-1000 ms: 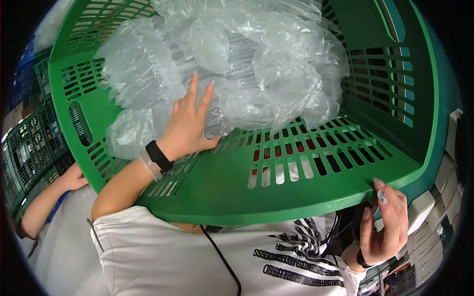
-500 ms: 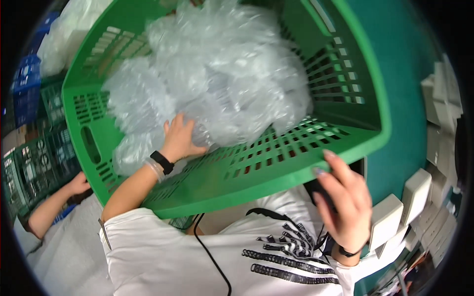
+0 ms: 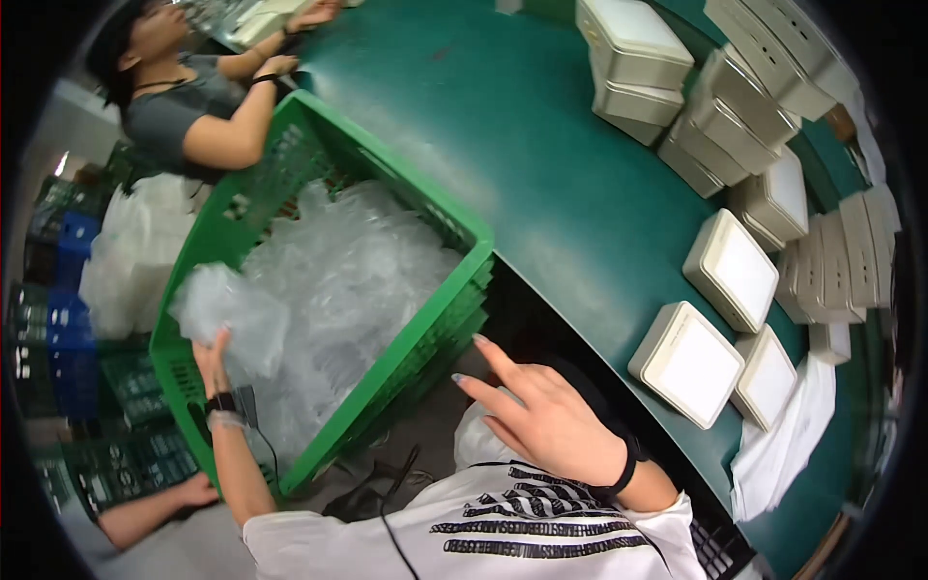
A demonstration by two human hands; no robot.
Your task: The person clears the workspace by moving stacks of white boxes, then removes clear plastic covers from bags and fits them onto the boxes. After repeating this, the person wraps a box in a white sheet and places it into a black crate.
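Observation:
A green slatted plastic crate (image 3: 387, 391) filled with crumpled clear plastic bags (image 3: 338, 280) stands at the left, against the table's edge. Inside its left part, my left hand (image 3: 210, 362) grips a bunched clear plastic bag (image 3: 232, 314) above the others. The fingers are partly hidden behind the film. My right hand (image 3: 551, 416) hovers off the crate's right side, between crate and table, its fingers spread and nothing in it.
A green-topped table (image 3: 541, 222) spans the right, bearing white boxes (image 3: 688, 362), several in stacks. A co-worker (image 3: 193, 121) stands beyond the crate. Another person's hand (image 3: 198, 490) is by its near left corner. Blue crates (image 3: 72, 324) are at far left.
The crate now appears farther from me, lower and to the left. My right hand has come off its rim. My left hand has taken hold of a plastic bag, and the table has come into view.

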